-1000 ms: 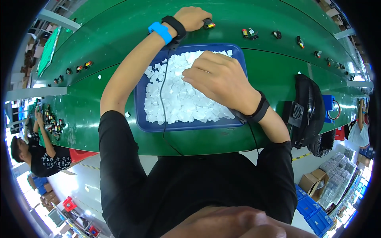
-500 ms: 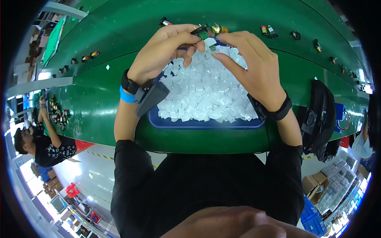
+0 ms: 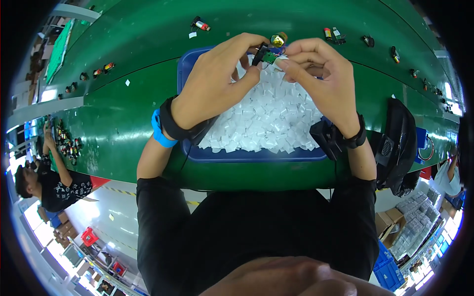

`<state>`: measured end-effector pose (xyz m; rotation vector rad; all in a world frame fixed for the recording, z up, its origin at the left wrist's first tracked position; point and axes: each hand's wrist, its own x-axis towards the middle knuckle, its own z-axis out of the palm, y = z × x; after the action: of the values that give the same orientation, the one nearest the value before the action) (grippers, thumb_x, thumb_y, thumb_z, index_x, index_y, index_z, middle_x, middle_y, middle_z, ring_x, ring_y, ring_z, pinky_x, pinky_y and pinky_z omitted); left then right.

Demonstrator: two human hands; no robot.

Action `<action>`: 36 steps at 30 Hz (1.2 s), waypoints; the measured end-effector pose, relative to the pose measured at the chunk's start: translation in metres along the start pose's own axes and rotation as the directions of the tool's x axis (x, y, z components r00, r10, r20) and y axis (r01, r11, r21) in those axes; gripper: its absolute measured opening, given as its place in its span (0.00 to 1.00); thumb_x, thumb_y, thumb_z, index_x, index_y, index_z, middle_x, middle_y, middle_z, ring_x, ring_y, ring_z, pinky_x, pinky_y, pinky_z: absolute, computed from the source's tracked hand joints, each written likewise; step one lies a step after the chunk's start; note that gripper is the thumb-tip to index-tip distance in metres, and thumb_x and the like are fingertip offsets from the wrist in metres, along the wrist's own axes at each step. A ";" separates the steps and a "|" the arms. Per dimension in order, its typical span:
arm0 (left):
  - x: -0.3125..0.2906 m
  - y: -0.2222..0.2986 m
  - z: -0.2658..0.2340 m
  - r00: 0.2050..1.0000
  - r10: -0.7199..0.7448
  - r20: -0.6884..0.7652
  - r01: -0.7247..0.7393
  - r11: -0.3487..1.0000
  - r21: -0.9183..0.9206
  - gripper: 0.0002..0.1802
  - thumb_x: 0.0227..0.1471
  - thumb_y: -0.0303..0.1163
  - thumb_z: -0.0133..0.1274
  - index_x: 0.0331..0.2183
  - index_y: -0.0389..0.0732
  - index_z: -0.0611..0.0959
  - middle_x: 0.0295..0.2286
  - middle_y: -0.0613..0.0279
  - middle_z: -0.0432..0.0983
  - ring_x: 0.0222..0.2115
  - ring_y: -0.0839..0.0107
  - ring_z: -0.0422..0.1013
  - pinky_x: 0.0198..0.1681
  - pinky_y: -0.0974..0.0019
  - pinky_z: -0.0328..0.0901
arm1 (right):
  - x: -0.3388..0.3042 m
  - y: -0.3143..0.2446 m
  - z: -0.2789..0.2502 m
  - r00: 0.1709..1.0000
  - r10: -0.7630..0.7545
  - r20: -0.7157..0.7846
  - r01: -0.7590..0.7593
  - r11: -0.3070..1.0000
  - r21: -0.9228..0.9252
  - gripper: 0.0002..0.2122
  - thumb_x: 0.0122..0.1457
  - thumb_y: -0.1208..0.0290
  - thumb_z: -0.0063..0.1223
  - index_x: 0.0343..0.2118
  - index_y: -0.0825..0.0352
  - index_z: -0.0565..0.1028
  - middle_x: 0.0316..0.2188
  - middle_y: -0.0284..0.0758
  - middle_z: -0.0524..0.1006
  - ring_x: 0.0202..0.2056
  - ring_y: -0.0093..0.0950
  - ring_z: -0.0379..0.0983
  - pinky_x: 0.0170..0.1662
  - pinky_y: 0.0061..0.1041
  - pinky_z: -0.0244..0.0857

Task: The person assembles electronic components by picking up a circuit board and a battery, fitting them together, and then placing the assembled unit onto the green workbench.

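My left hand grips a black plastic part with a small green circuit board between thumb and fingers. A gold-coloured cylinder sits just beyond the board, apparently joined to it by thin wires. With thumb and fingertips together, my right hand pinches a small white square against the right end of the board. Below both hands is a blue tray heaped with loose white squares. My fingers partly cover the black part.
Similar small assemblies lie along the green table, with several more toward the right. A black bag rests at the right edge beside a blue box. Another person works at the far left near a pile of parts.
My left hand has turned and shifted with the circuit board, now nearer the right hand. The right thumb and fingers have closed together at the board's end. An assembly at upper left is more exposed.
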<state>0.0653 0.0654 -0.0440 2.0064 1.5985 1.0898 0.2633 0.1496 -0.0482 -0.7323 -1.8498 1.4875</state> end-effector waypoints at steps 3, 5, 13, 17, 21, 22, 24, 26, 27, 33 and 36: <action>-0.001 0.004 -0.009 0.990 -0.123 0.073 0.141 0.928 -0.346 0.17 0.56 0.26 0.57 0.48 0.37 0.77 0.34 0.61 0.77 0.29 0.77 0.74 0.26 0.74 0.70 | 0.001 0.002 -0.002 1.000 -0.021 0.004 0.021 0.999 -0.049 0.09 0.58 0.77 0.62 0.40 0.72 0.76 0.31 0.34 0.83 0.28 0.18 0.78 0.31 0.16 0.72; -0.002 0.006 -0.010 0.977 -0.174 0.126 0.214 0.840 -0.498 0.18 0.56 0.27 0.59 0.48 0.37 0.77 0.35 0.61 0.77 0.29 0.77 0.74 0.26 0.74 0.70 | 0.001 0.001 -0.003 1.000 -0.031 0.006 0.031 0.997 -0.071 0.09 0.57 0.77 0.62 0.39 0.72 0.76 0.30 0.34 0.83 0.27 0.18 0.78 0.31 0.16 0.71; -0.002 0.008 -0.004 0.949 -0.292 0.116 0.309 0.801 -0.512 0.18 0.57 0.28 0.59 0.48 0.36 0.76 0.34 0.60 0.76 0.29 0.79 0.74 0.25 0.75 0.72 | -0.002 -0.001 -0.005 0.999 0.035 0.005 -0.032 0.957 -0.287 0.08 0.58 0.75 0.62 0.38 0.71 0.77 0.29 0.33 0.82 0.26 0.17 0.76 0.29 0.14 0.67; -0.001 0.008 -0.011 0.921 -0.314 0.229 0.389 0.714 -0.583 0.18 0.57 0.27 0.58 0.49 0.36 0.76 0.33 0.60 0.76 0.29 0.79 0.73 0.26 0.74 0.73 | 0.000 0.002 -0.008 0.984 -0.144 0.107 0.163 0.966 -0.200 0.06 0.60 0.75 0.60 0.37 0.71 0.76 0.28 0.32 0.80 0.28 0.17 0.76 0.29 0.15 0.67; -0.002 0.008 -0.008 0.937 -0.312 0.155 0.339 0.711 -0.616 0.18 0.58 0.26 0.57 0.49 0.35 0.75 0.32 0.61 0.75 0.30 0.78 0.73 0.26 0.73 0.73 | 0.000 -0.011 -0.019 0.995 0.092 0.036 -0.093 0.995 0.038 0.07 0.62 0.76 0.56 0.40 0.71 0.75 0.28 0.31 0.78 0.31 0.18 0.77 0.32 0.18 0.69; -0.002 0.008 -0.010 0.942 -0.298 0.152 0.327 0.720 -0.613 0.18 0.57 0.26 0.57 0.49 0.34 0.76 0.32 0.61 0.75 0.30 0.77 0.74 0.26 0.73 0.74 | 0.003 -0.004 -0.023 0.999 0.045 0.015 -0.043 0.992 -0.123 0.08 0.62 0.76 0.55 0.43 0.71 0.74 0.30 0.31 0.79 0.32 0.19 0.77 0.34 0.18 0.69; 0.000 0.006 -0.011 0.952 -0.266 0.153 0.303 0.737 -0.605 0.18 0.57 0.25 0.57 0.49 0.33 0.76 0.32 0.61 0.74 0.31 0.76 0.74 0.28 0.72 0.74 | 0.008 0.002 -0.025 0.998 -0.055 -0.011 0.045 0.901 -0.432 0.11 0.63 0.77 0.53 0.48 0.70 0.73 0.33 0.32 0.79 0.35 0.20 0.77 0.38 0.20 0.70; 0.001 0.007 -0.012 0.948 -0.262 0.179 0.315 0.714 -0.625 0.18 0.57 0.25 0.57 0.49 0.33 0.76 0.33 0.60 0.74 0.32 0.76 0.75 0.29 0.71 0.75 | 0.007 0.002 -0.026 0.995 -0.101 0.021 0.102 0.925 -0.366 0.12 0.63 0.77 0.53 0.50 0.69 0.73 0.35 0.32 0.79 0.37 0.21 0.77 0.40 0.20 0.70; 0.001 0.009 -0.012 0.944 -0.259 0.203 0.328 0.691 -0.644 0.18 0.57 0.25 0.58 0.49 0.33 0.76 0.33 0.60 0.74 0.33 0.75 0.75 0.29 0.71 0.75 | 0.008 -0.001 -0.024 0.987 -0.150 0.054 0.159 0.942 -0.295 0.14 0.63 0.77 0.52 0.51 0.68 0.73 0.38 0.32 0.79 0.39 0.21 0.76 0.41 0.21 0.70; -0.003 0.014 -0.013 0.941 -0.227 0.251 0.338 0.682 -0.649 0.19 0.55 0.25 0.59 0.48 0.33 0.78 0.33 0.60 0.75 0.34 0.73 0.76 0.32 0.70 0.76 | 0.010 0.002 -0.022 0.924 -0.340 0.174 0.348 0.937 -0.016 0.17 0.61 0.78 0.55 0.54 0.65 0.74 0.44 0.34 0.77 0.45 0.23 0.74 0.45 0.23 0.68; -0.004 0.014 -0.015 0.931 -0.245 0.269 0.358 0.751 -0.555 0.18 0.54 0.25 0.61 0.47 0.34 0.79 0.32 0.61 0.76 0.32 0.74 0.77 0.33 0.71 0.75 | 0.011 -0.001 -0.037 0.887 -0.251 0.388 0.354 0.908 -0.223 0.17 0.57 0.80 0.59 0.50 0.66 0.75 0.43 0.34 0.76 0.46 0.26 0.72 0.48 0.25 0.67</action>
<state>0.0632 0.0542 -0.0259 1.3255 1.2185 1.0718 0.2846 0.1805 -0.0405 -0.2829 -2.3635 1.2110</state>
